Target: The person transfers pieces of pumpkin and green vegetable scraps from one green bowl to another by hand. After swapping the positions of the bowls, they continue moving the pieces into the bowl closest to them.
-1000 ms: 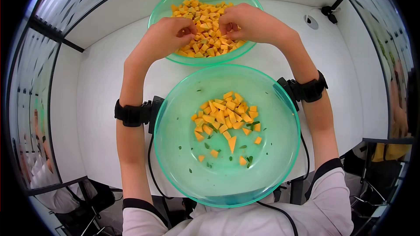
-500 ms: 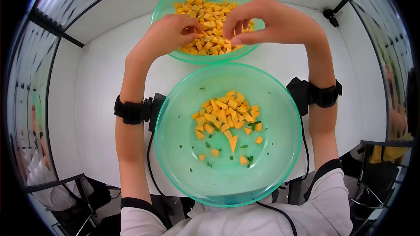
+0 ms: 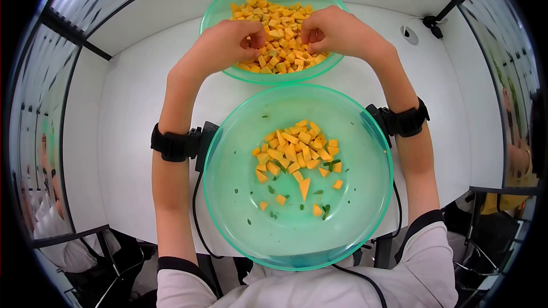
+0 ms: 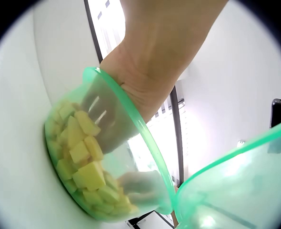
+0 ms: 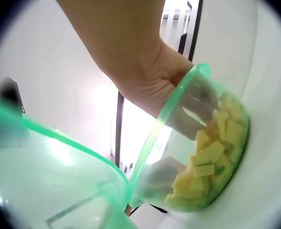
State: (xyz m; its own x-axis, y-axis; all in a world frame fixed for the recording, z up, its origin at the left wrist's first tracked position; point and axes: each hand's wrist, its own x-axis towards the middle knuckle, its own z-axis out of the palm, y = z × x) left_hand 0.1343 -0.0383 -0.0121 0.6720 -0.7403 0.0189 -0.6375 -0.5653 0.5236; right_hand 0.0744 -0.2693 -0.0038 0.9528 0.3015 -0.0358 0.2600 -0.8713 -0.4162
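In the head view the far green bowl (image 3: 228,0) is heaped with orange cubes (image 3: 274,63). My left hand (image 3: 231,43) is over its left side, fingers bent, a gap between thumb and fingertips. My right hand (image 3: 337,31) reaches in from the right, fingers bent down to the cubes; whether a piece is between its fingertips cannot be told. The left wrist view shows the left hand (image 4: 145,76) inside the rim, fingers blurred behind the clear wall. Through the wall in the right wrist view, fingers of the right hand (image 5: 155,81) touch the heap.
Nearer the body stands a second green bowl (image 3: 228,217) with orange pieces (image 3: 291,148) and scattered green bits (image 3: 318,191). Its rim is close to the far bowl's. White walls enclose the white table (image 3: 131,137). Black cables (image 3: 197,217) hang by both forearms.
My right hand lifted toward the right, above the far bowl's rim, then came back down to the cubes. My left hand moved slightly right. The near bowl's pieces look unchanged.
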